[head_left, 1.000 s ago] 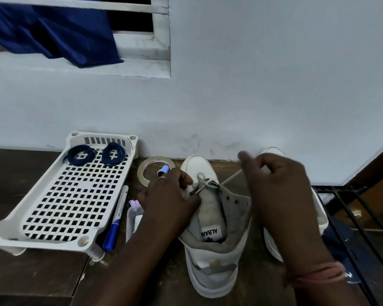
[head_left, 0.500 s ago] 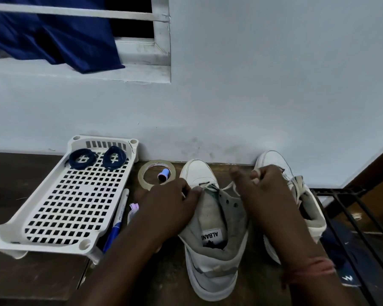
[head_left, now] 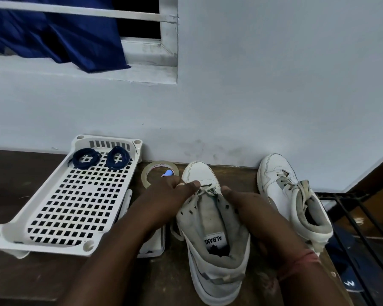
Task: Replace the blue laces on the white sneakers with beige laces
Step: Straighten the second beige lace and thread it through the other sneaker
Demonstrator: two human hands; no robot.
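Since the earlier frames we see both hands dropped lower onto the near sneaker [head_left: 210, 219]: the right hand [head_left: 250, 208], which was raised pulling a lace end out sideways, now sits at the right eyelet flap, and the view has tipped so more wall and window show. The left hand [head_left: 164, 197] pinches the beige lace [head_left: 206, 189] between thumb and fingers at the lowest eyelets by the toe. The right hand's thumb presses near the lace; we cannot tell if its hidden fingers grip anything. The second sneaker [head_left: 281, 188], already laced beige, stands just right, against the wall. Two coiled blue laces [head_left: 102, 159] lie at the far end of the white tray [head_left: 75, 195] on the left of the bench [head_left: 20, 279]. A tape roll [head_left: 159, 171] sits between tray and sneaker. The bench's right edge runs close beside the second sneaker, a black railing [head_left: 352, 217] beyond; open room is near-left.
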